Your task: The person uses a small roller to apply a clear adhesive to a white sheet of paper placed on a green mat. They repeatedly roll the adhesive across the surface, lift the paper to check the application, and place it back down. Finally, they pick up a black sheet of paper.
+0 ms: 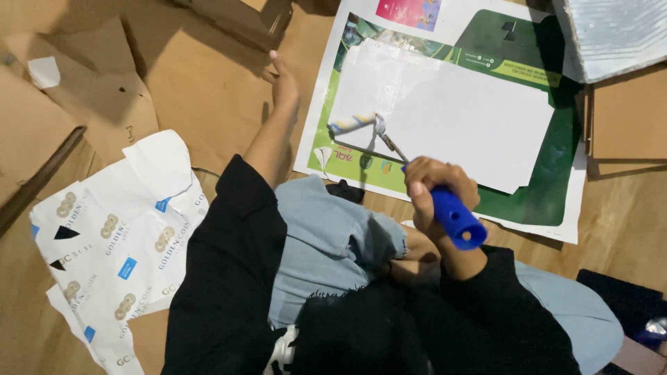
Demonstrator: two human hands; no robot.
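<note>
Rolling white over green poster [549, 149] w/ right hand [439, 186].

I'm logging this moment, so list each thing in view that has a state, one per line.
Paint roller: held, head resting on the board's left edge.
Right hand: grip closed around the roller's blue handle.
Left hand: open, flat on brown cardboard, beside the board.
Green printed board: lying flat, middle painted white.
Printed white paper: crumpled, on the floor at left.
</note>
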